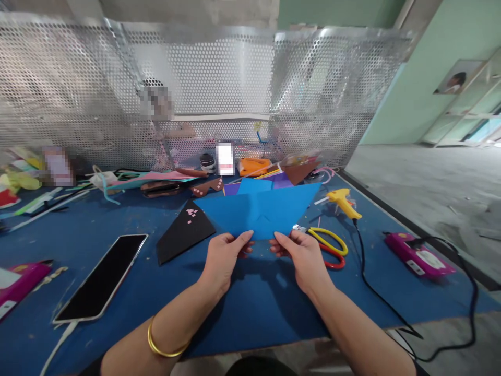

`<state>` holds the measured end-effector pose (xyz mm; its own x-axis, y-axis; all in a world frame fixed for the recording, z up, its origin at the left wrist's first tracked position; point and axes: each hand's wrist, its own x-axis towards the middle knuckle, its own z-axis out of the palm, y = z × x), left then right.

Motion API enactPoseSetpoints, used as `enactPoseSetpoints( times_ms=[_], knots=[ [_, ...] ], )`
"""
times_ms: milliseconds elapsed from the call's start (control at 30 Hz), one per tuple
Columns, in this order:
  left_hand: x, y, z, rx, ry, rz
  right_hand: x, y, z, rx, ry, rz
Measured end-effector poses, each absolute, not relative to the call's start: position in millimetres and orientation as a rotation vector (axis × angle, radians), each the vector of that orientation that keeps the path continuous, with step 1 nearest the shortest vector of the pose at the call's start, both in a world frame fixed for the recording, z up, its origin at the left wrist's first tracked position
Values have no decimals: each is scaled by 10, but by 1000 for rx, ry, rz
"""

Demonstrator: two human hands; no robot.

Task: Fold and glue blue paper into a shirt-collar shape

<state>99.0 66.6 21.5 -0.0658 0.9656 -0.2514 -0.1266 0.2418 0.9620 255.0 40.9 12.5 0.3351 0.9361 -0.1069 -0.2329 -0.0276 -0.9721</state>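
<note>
A blue folded paper boat (262, 209) is held up over the table, its wide edge away from me. My left hand (229, 256) pinches its near edge on the left, thumb on top. On the right, my right hand (299, 253) grips the same edge in the same way. Just beyond my right hand lie scissors (332, 250) with one yellow and one red handle, their blades partly hidden. A black piece of paper (186, 232) with small pink bits on it rests left of the boat.
A phone (104, 277) on a cable lies at left. At right sit a yellow glue gun (344, 202) and a magenta power strip (418, 256) with black cords. Craft papers, an orange item (254, 166) and brown paper glasses (207, 187) line the back, before a perforated metal screen (219, 68).
</note>
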Motion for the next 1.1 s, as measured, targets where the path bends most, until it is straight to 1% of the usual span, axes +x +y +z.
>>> enactPoseSetpoints(
  times_ms=[300, 500, 600, 700, 800, 967, 1100],
  knots=[
    [1013, 673, 225, 893, 1263, 1159, 2580, 427, 88, -1250, -817, 993],
    [1002, 675, 202, 858, 1155, 1042, 2595, 446, 38, -1338, -1108, 887],
    [972, 712, 198, 811, 1151, 1050, 2765, 413, 37, -1436, -1337, 737],
    [933, 759, 222, 764, 1138, 1081, 3077, 334, 23, -1621, -1515, 469],
    [899, 780, 252, 737, 1107, 1093, 3380, 258, -8, -1798, -1677, 288],
    [873, 764, 272, 723, 1072, 1098, 3653, 266, -6, -1917, -2004, 182],
    [866, 756, 300, 719, 1059, 1120, 3761, 356, -1, -2059, -2086, 86]
  ],
)
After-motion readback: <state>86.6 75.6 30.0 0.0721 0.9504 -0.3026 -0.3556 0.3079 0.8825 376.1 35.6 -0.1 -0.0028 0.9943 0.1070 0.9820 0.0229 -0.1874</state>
